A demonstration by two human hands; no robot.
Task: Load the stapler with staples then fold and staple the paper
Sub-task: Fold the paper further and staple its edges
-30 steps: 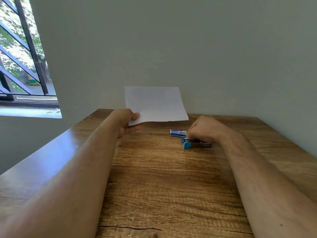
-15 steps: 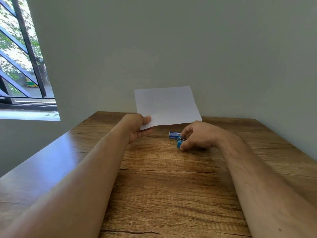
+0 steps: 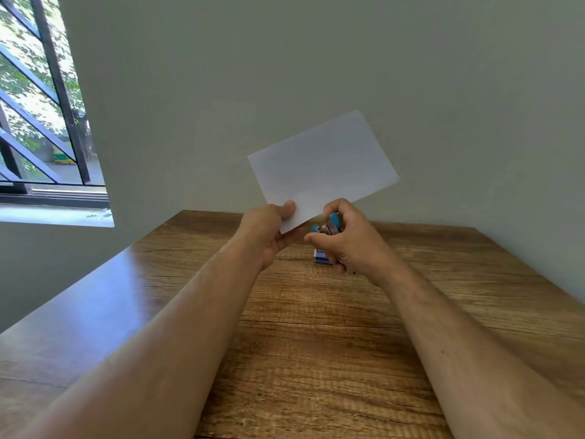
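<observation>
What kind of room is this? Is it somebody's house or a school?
Probably a plain room in a home or small office; I can't tell which. There is a wooden table pushed into a corner of bare walls, and a barred window with trees outside. No school things show.

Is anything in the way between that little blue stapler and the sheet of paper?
Nothing visible. The right hand grips the stapler in the air, its nose right beside the lower edge of the paper, which the left hand pinches at a corner.

The blue-and-white staple box [image 3: 322, 256] seems printed, but nothing is legible.
</observation>
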